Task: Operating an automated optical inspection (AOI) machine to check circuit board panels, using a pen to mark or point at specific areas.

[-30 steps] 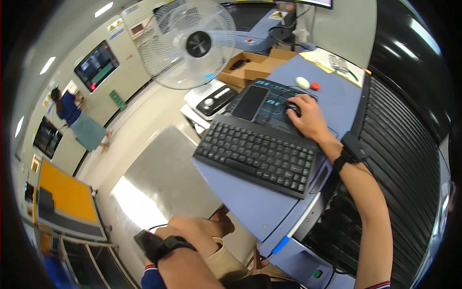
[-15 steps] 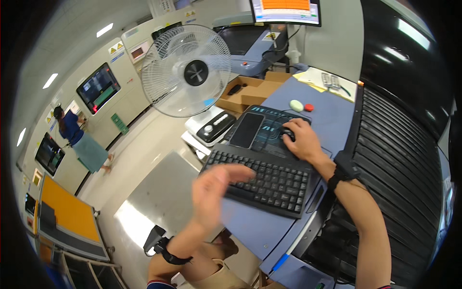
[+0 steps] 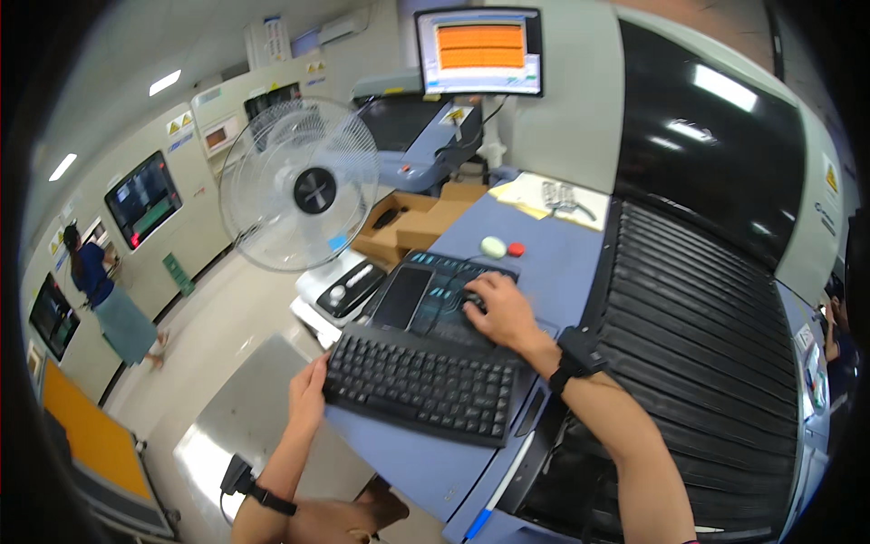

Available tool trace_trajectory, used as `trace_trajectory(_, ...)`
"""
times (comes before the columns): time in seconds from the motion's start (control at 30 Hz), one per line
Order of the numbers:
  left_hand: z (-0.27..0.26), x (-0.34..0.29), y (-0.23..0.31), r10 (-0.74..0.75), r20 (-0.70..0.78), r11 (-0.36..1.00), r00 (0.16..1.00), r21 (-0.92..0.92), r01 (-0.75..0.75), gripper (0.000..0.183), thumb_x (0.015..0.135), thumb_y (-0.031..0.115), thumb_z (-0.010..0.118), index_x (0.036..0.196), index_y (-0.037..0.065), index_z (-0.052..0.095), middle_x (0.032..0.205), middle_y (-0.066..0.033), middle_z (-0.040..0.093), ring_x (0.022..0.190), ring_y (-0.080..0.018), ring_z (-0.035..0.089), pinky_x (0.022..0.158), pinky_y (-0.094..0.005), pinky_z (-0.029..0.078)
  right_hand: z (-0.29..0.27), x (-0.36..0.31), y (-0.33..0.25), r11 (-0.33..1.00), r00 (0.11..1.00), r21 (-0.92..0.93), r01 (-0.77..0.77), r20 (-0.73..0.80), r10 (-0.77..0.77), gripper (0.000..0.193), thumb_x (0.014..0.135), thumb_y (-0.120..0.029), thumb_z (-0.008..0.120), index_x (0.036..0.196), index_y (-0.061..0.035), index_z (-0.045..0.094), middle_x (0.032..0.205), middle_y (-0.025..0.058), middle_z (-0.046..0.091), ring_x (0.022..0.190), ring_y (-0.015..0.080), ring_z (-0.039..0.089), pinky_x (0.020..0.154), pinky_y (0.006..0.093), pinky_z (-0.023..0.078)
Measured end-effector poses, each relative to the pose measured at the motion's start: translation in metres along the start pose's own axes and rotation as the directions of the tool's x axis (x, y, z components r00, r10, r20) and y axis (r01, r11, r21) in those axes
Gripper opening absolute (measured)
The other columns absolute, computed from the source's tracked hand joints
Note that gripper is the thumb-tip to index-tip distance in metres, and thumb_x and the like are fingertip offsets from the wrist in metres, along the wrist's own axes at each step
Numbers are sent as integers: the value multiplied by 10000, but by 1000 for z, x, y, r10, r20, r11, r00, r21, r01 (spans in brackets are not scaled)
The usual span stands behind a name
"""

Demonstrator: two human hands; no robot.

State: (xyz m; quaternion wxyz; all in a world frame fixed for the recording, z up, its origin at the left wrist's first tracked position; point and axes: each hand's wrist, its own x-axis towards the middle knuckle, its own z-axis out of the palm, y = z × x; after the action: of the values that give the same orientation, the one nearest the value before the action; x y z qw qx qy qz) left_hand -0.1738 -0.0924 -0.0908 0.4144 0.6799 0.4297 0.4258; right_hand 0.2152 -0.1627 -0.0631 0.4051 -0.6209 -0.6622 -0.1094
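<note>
My right hand (image 3: 501, 313) is curled over a black computer mouse (image 3: 473, 299) on a dark patterned mouse mat (image 3: 446, 313). At the left end of the black keyboard (image 3: 421, 385), my left hand (image 3: 309, 392) is closed against its edge, with some fingertips out of sight. Behind the keyboard a dark phone (image 3: 404, 296) lies on the left part of the mat. Both my wrists wear black straps with small devices. Ahead, a monitor (image 3: 480, 50) displays an orange block pattern.
A standing fan (image 3: 314, 189) and an open cardboard box (image 3: 430, 218) are at the left. Green and red buttons (image 3: 516, 249) sit beyond the mat. To the right runs a ribbed black cover (image 3: 698, 363). A blue pen (image 3: 478, 523) lies near the front. Another person (image 3: 104, 290) stands far left.
My left hand has dropped from above the keyboard to its left edge. My right hand stays on the mouse. The view has shifted, bringing more of the monitor and right side into sight.
</note>
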Motion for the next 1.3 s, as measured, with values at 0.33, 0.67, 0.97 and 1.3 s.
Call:
trace_trajectory(0.33,-26,-20,18,-108,195,994,975,11,108,414,1074,130,501,1410,-91,599,1285,-126,706,1196,-171,620,1083,-311,437,5,-6,-1,998,999,-28,-54,1,54,340,871,-216,742,1173,-66,700,1222,144,645,1130,364,617,995,443,526)
trace_trajectory(0.67,-41,-16,21,-152,361,988,920,50,143,422,1082,135,491,1447,-62,573,1257,-108,710,1149,-156,629,1058,-308,454,3,0,1,997,999,-64,-35,-31,33,306,879,-189,728,1157,-64,696,1215,139,644,1130,354,616,996,436,523)
trace_trajectory(0.97,-38,-11,7,-41,283,995,958,95,15,382,1058,125,495,1369,-42,641,1108,-110,757,1044,-152,657,974,-310,493,4,-4,-1,998,999,-61,-36,37,38,379,895,-228,732,1232,-62,678,1291,163,625,1193,367,602,1034,441,508)
trace_trajectory(1.3,-43,-4,8,-46,282,960,958,276,-35,409,1003,146,537,1373,0,635,860,-196,716,847,-162,647,847,-348,524,7,-4,3,998,1000,-60,-20,20,21,381,888,-219,723,1231,-60,682,1288,163,625,1191,361,602,1029,447,516)
